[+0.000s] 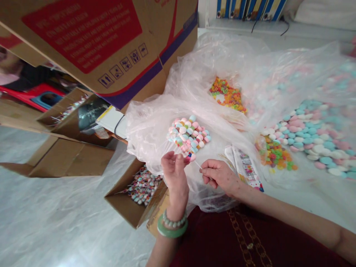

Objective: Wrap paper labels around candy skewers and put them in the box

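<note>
My right hand [218, 174] pinches the lower end of a thin white stick [197, 164], which slants up and left. At its upper end is a small pink and blue piece [190, 156], beside the fingertips of my left hand [175, 168]. The left fingers are bent near that piece; whether they grip it is too small to tell. Just beyond, a pile of pink, white and blue candies on sticks [194, 133] lies on clear plastic. Printed wrappers [246, 167] lie right of my right hand.
Loose pastel candies [319, 137] and ring candies [278, 154] lie at the right, more rings [228, 96] further back. A large carton [133, 44] stands at back left. An open box of finished sticks [143, 185] sits below the table's left edge.
</note>
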Demonstrator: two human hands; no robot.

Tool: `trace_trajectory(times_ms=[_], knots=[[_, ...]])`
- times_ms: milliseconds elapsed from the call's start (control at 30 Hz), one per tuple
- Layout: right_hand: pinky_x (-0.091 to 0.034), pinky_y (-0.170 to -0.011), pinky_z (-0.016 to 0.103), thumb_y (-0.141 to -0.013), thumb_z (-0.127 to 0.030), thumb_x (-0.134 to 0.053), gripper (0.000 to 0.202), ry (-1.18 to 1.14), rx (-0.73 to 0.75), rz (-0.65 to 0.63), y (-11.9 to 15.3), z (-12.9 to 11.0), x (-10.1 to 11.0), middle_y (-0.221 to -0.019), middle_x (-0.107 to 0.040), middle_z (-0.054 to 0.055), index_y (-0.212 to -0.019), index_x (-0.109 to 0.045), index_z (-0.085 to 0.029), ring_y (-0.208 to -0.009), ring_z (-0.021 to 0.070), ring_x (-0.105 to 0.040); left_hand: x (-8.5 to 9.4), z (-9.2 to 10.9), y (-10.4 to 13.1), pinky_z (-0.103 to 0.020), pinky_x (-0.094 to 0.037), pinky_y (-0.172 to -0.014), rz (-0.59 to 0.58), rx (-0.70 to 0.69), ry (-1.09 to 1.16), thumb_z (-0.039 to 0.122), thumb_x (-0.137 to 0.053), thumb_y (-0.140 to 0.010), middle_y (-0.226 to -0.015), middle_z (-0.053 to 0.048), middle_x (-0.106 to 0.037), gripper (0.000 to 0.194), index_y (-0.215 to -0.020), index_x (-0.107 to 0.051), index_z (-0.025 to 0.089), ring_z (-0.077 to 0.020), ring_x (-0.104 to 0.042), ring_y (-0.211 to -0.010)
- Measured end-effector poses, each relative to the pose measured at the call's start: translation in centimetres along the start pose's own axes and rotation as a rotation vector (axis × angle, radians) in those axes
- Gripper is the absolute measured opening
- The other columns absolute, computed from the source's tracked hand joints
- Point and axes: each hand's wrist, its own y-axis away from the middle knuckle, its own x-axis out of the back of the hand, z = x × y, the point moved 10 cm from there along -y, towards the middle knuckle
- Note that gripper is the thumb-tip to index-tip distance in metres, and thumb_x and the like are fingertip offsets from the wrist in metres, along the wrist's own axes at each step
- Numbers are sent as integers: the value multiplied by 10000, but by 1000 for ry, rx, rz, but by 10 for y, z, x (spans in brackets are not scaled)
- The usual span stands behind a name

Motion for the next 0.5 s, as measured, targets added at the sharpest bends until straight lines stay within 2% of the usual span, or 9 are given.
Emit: trace_trajectory(times_ms=[67,133,200,267,367,500], knots=[[-234,-367,193,-770,-307,-556,158,-4,-20,0,-1,1,1,-553,-584,-32,-696,-546,-168,-358,53,-375,2,6,5,-192,-509,-661,-1,-77,-46,198,-739,-749,-839,14,-588,240,-927,-579,194,-99,-620,-677],[-237,-370,199,-784,-302,-532,156,42,-13,-7,-1,0,0,-554,-581,-35,-695,-541,-174,-357,58,-374,1,2,7,-186,-508,-643,-26,-52,-41,219,-730,-759,-856,3,-607,213,-918,-591,189,-104,-628,-682],[-257,-391,204,-801,-272,-500,156,161,30,-5,1,-3,0,-551,-574,-40,-683,-544,-179,-374,64,-386,0,-6,3,-217,-525,-637,-43,39,8,305,-670,-817,-880,-22,-631,186,-933,-594,182,-129,-645,-700],[-303,-453,205,-797,-211,-485,164,349,117,14,4,-11,1,-555,-573,-40,-649,-549,-180,-442,76,-440,-4,-19,-3,-273,-544,-646,-83,201,95,389,-597,-865,-908,-64,-652,238,-933,-597,161,-171,-664,-730],[-337,-551,211,-771,-133,-483,181,594,208,41,7,-18,0,-551,-571,-40,-610,-553,-176,-548,94,-500,-12,-35,-8,-372,-556,-704,-153,441,239,410,-572,-882,-904,-114,-671,292,-946,-609,127,-232,-681,-771],[-327,-548,216,-760,-114,-495,169,629,166,43,6,-14,0,-541,-558,-48,-615,-555,-176,-546,99,-499,-12,-35,-16,-407,-535,-840,-121,499,379,314,-541,-916,-808,-79,-672,220,-882,-625,114,-216,-679,-816]])
